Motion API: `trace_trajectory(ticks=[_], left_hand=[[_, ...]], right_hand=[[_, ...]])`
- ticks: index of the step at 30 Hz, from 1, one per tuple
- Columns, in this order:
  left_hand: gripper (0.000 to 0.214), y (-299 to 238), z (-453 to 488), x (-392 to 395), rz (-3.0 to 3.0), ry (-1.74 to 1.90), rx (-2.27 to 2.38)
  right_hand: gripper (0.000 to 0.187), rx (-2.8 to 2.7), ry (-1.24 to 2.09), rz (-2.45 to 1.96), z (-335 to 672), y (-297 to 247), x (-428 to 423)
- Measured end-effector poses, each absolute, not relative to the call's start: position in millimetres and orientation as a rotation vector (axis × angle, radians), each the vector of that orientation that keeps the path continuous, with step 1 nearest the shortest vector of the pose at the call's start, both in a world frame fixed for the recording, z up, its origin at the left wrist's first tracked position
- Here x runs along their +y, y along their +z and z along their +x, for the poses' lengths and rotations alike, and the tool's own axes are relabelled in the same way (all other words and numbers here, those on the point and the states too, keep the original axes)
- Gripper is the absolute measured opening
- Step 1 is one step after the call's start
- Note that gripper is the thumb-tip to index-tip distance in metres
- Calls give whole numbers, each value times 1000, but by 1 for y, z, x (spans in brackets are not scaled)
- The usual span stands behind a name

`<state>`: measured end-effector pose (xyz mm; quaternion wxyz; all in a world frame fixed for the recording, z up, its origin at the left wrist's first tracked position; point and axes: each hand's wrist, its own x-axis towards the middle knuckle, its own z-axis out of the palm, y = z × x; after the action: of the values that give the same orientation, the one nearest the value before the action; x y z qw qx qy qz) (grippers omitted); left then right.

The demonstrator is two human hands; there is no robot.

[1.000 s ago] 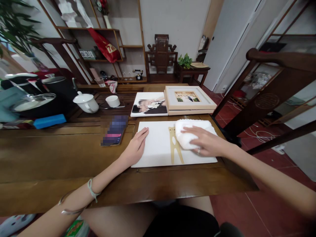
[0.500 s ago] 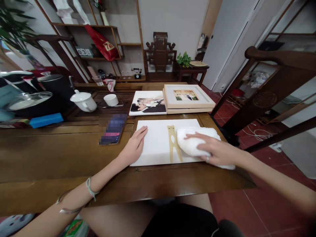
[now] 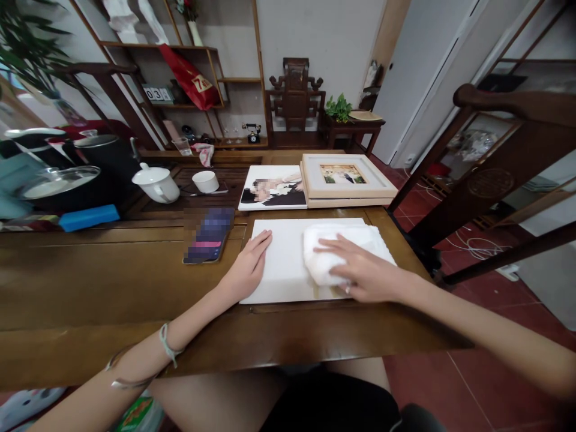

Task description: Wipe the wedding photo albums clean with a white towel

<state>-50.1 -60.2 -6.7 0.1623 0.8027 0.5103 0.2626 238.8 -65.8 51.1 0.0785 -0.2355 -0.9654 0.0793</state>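
Note:
A white rectangular board [image 3: 283,264] lies flat near the front edge of the wooden table. My left hand [image 3: 252,267] rests on its left edge, fingers stretched out and holding nothing. On the board's right half, my right hand [image 3: 360,270] grips a folded white cloth [image 3: 321,255] and presses it against the surface. The cloth covers most of a tan figure on the board; only the figure's lower tips show at the bottom edge.
Behind the board lie a photo panel [image 3: 272,187] and a framed picture [image 3: 344,174]. Left of it is a phone [image 3: 208,235]. Further left stand a white lidded cup [image 3: 156,183], a small white bowl [image 3: 206,181] and a blue block [image 3: 89,218]. A dark chair [image 3: 490,162] stands at the right.
My right hand has slid the cloth left across the board, over the tan figure. My left hand has stayed on the board's left edge.

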Motion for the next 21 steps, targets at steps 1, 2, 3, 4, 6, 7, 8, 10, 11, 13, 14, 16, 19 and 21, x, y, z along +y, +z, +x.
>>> trace_trajectory(ticks=[1,2,3,4,6,7,8,10,11,13,14,16,19,21], left_hand=[[48,-7,-50,-60,2289,756,1456],[48,-7,-50,-60,2288,761,1456],[48,-7,-50,-60,2288,763,1456],[48,-8,-50,-60,2287,764,1456],[48,-8,-50,-60,2288,763,1455],[48,-8,-50,-60,2290,763,1454],[48,-8,-50,-60,2291,763,1453],[49,-9,-51,-59,2294,761,1448],[49,-9,-51,-59,2295,758,1446],[49,-8,-51,-59,2293,758,1441],[48,-8,-51,-59,2291,760,1439],[48,-8,-52,-60,2288,762,1437],[49,-8,-52,-60,2294,759,1440],[49,-10,-52,-59,2300,765,1445]], right_hand=[[20,-2921,255,-645,239,52,-78],[22,-2946,276,-599,239,52,-89],[22,-2962,295,-564,240,53,-98],[22,-2973,310,-539,241,53,-104],[22,-2976,329,-522,241,54,-104],[22,-2973,328,-532,242,54,-100],[22,-2967,321,-552,242,53,-93],[22,-2943,282,-621,240,52,-76],[21,-2928,255,-662,239,51,-66],[21,-2899,208,-719,235,51,-52],[22,-2892,192,-732,233,51,-48],[23,-2898,170,-729,229,51,-47],[24,-2932,166,-696,224,51,-64],[23,-2953,193,-666,221,53,-82]])
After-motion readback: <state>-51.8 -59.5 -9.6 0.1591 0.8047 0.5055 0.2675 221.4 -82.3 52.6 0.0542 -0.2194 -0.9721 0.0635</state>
